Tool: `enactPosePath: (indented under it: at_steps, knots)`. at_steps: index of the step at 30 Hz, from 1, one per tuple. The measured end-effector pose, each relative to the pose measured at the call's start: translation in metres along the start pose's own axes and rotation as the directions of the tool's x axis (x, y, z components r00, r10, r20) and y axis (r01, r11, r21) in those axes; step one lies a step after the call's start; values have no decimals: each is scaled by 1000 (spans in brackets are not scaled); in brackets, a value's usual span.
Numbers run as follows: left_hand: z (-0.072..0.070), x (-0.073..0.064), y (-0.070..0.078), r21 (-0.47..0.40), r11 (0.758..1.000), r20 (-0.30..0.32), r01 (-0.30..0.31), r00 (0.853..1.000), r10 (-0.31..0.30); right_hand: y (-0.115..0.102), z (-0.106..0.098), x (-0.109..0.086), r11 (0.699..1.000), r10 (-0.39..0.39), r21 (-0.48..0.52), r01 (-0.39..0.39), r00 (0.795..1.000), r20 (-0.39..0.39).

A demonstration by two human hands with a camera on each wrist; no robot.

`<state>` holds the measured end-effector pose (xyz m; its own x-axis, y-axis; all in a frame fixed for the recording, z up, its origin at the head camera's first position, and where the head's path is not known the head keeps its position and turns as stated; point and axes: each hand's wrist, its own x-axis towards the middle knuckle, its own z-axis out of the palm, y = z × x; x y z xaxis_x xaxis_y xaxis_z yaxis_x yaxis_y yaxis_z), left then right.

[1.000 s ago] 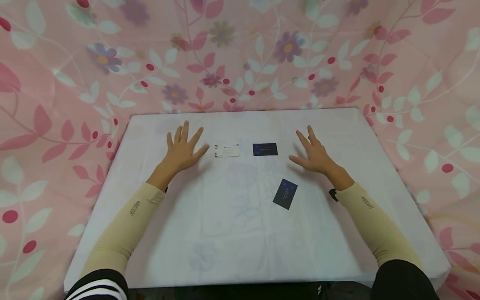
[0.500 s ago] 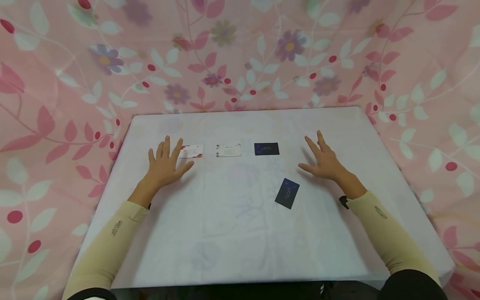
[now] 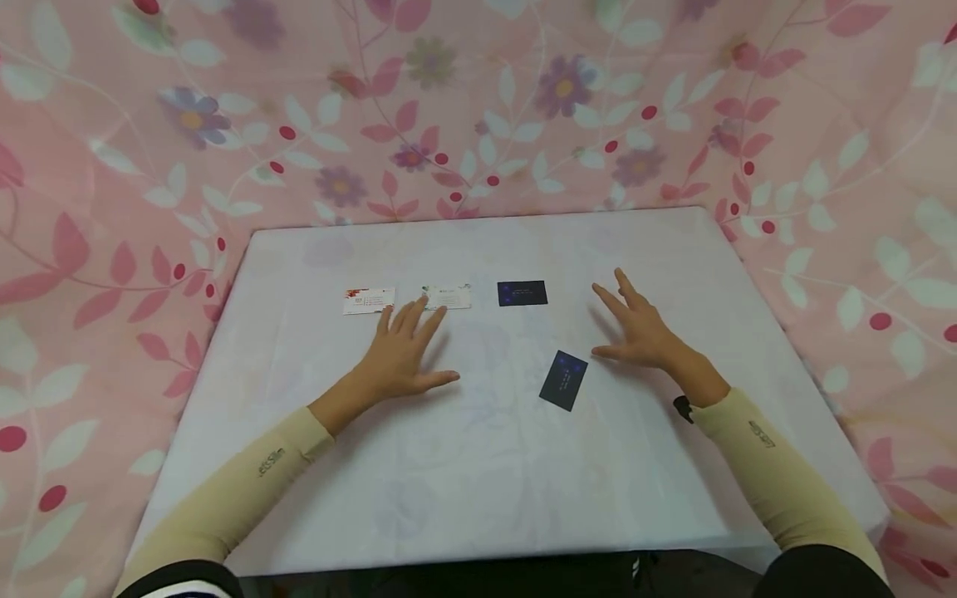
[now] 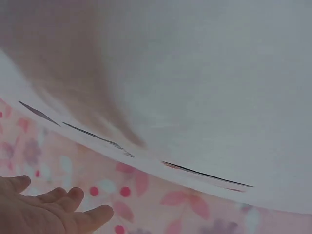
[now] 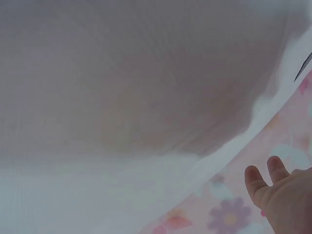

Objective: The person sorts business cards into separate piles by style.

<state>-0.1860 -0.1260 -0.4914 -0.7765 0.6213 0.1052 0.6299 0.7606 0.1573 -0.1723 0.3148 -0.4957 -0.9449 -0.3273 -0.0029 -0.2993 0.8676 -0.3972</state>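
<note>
Spread fingers mark my left hand [image 3: 399, 357], which hovers over the table with nothing in it. Its fingertips overlap the lower left part of a white card with green print [image 3: 452, 296] in the head view. Left of that lies a white card with red floral corners [image 3: 369, 301]. A dark blue card [image 3: 522, 293] lies level to the right in the same row. Nearer to me, a second dark card [image 3: 564, 380] lies tilted. My right hand [image 3: 635, 328], also spread and holding nothing, is just to the right of this tilted card.
A white cloth covers the table [image 3: 478, 482]. Behind it and along both sides hangs a pink floral curtain [image 3: 478, 108]. The table's front edge shows at the bottom, with a dark space below.
My left hand first moved left off the red-cornered card, then swung right and nearer to me, below the green-printed card. The right hand shifted slightly right and nearer. The cards stayed put.
</note>
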Motion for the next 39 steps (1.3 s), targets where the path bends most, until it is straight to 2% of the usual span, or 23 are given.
enactPosePath:
  at_steps: [4,8,12,15,19,25,28,31,35,39]
  knots:
    - [1,10,31,-39,996,-6,-78,997,78,-8,3,-3,999,-53,5,53,997,54]
    - [7,25,64,-84,988,11,-131,991,132,-15,5,-5,996,-72,60,65,991,117]
    - [15,40,101,-95,991,95,-89,991,98,-20,7,-5,993,-85,94,70,982,167]
    - [20,49,125,-70,996,162,-50,985,60,-25,8,-4,993,-90,97,73,978,187]
    - [24,58,148,-47,998,204,-31,978,40,-31,12,-1,991,-113,99,94,970,213]
    - [33,61,161,-33,999,236,-7,972,15,-41,14,4,980,-173,140,141,950,258]
    - [40,61,163,-8,1000,231,-22,973,23,-44,14,5,973,-193,179,146,940,281]
    - [45,62,162,53,998,227,-45,973,32,-46,15,5,970,-194,204,135,933,304]
    - [47,64,158,78,994,255,-75,965,53,-47,17,5,972,-169,208,107,936,310]
    - [46,68,149,32,996,290,-78,955,65,-48,20,5,977,-160,179,112,945,284]
